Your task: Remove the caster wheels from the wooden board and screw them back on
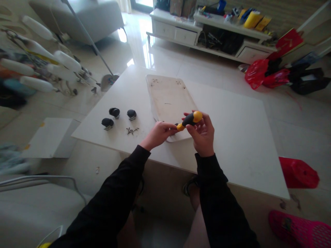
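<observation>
1. Bright room with shiny floor tiles (168,58), and a long white cabinet (176,32) loaded with odds and ends along the far side. Grey sofa (80,20) up at the far left, red plastic bag (256,74) on the floor to the right.
2. I'm sitting at a white surface (238,134) with both arms out over it, black sleeves (212,175) down to the wrists.
3. Right hand (203,136): thumb and fingers are wrapped loosely round the handle of a yellow-and-black screwdriver (190,119). It's tilted, rounded yellow butt up to the right, front end down to the left. Can't see the tip.
4. Left hand (160,133): fingertips bunched right at the screwdriver's front end, just by a small dark part (176,124) that's mostly covered. Honestly can't tell which of those they're pinching, if either.
5. Both hands are over the near end of a pale, round-cornered plastic panel (172,94), which has little holes at its far corners.
6. Off to the left on the surface sit three black casters (107,122), with a small scatter of screws (132,131) just beside them, nearer me.
</observation>
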{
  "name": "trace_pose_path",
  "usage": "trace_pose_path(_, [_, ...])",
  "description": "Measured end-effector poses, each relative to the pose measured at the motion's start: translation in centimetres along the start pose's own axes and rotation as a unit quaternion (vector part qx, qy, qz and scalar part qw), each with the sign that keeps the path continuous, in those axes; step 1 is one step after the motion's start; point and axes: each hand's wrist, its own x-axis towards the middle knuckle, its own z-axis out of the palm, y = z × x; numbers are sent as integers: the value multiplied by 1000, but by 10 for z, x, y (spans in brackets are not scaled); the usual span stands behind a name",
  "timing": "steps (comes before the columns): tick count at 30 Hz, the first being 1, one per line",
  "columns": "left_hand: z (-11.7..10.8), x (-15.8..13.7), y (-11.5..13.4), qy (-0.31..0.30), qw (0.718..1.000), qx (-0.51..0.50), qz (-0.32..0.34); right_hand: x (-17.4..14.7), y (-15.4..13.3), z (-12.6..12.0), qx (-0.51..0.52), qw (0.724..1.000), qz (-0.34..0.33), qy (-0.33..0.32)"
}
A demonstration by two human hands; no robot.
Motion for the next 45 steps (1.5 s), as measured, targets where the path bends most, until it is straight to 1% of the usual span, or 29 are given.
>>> trace_pose_path(5, [4, -1, 1, 54, 998, 17, -10, 1, 5, 2, 14, 1000, -6, -3])
trace_pose_path(7, [7, 0, 1, 55, 998, 4, -8, 0, 6, 2, 3, 1000, 4, 6])
trace_pose_path(9, [7, 0, 0, 32, 999, -17, 2, 0, 6, 2, -7, 1000, 14, 17])
trace_pose_path(11, [4, 0, -1, -9, 999, -33, 9, -1, 6, 2, -2, 1000, 20, 21])
trace_pose_path(13, [2, 0, -2, -24, 999, -28, 2, -1, 6, 2, 12, 1000, 17, 17])
trace_pose_path(14, [2, 0, -2, -13, 1000, -17, -6, -1, 6, 3, 16, 1000, 13, 16])
trace_pose_path(17, [4, -1, -2, 55, 998, 16, -29, 0, 6, 5, 11, 1000, 10, 23])
trace_pose_path(19, [6, 0, -3, 79, 996, 9, -28, 0, 6, 7, 0, 1000, 23, 19])
trace_pose_path(21, [6, 0, -3, 69, 997, -9, -15, -1, 5, 8, -8, 999, 34, 9])
trace_pose_path(23, [3, -1, -3, 30, 999, -22, -2, -1, 5, 8, -15, 999, 35, 5])
trace_pose_path(25, [-1, -2, -3, -18, 999, -35, -7, -1, 6, 7, -12, 1000, 25, 11])
trace_pose_path(26, [-2, -2, -3, -31, 999, -39, -15, -1, 7, 6, -10, 1000, 18, 13])
trace_pose_path(28, [-2, -3, -2, -23, 999, -32, -31, -1, 8, 6, -10, 1000, 9, 11])
trace_pose_path(31, [2, -2, -1, 43, 998, 19, -35, -2, 9, 7, -31, 999, 21, -7])
trace_pose_path(33, [6, -2, 1, 69, 996, 45, -29, -3, 8, 8, -43, 998, 37, -14])
trace_pose_path(34, [6, -1, 2, 69, 996, 48, -21, -3, 8, 9, -46, 998, 43, -13])
trace_pose_path(35, [6, -1, 2, 56, 997, 44, -12, -3, 8, 9, -46, 998, 47, -10])
trace_pose_path(38, [3, 0, 4, -11, 1000, 10, 5, -3, 8, 8, -33, 998, 62, 1])
trace_pose_path(39, [1, 0, 4, -21, 1000, 4, 1, -3, 9, 8, -29, 997, 66, 7])
trace_pose_path(40, [1, 0, 4, -15, 1000, 5, -7, -3, 9, 8, -26, 997, 66, 14])
trace_pose_path(41, [1, -1, 4, 3, 1000, 10, -16, -2, 10, 8, -26, 997, 64, 21])
trace_pose_path(43, [2, -1, 3, 56, 998, 22, -30, -1, 10, 9, -27, 998, 52, 29])
trace_pose_path(45, [5, -1, 2, 92, 995, 19, -38, -1, 10, 10, -30, 998, 47, 25])
